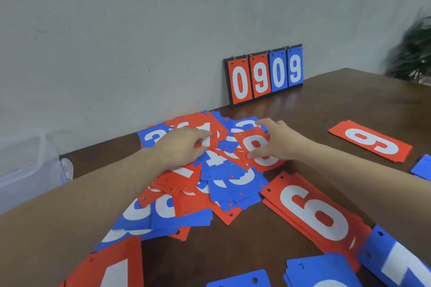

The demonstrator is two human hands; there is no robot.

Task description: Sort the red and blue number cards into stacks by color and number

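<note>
Both my hands are in the messy pile of red and blue number cards in the middle of the bench. My left hand lies flat on the pile, fingers relaxed and resting on a red 1 card, not gripping anything. My right hand has its grip pinched on a red 8 card at the pile's far right edge. Right of the pile sits a red 6 stack, and further right a red 9 stack, with bare bench between them. Behind the pile the scoreboard leans on the wall. Blue stacks sit near me.
</note>
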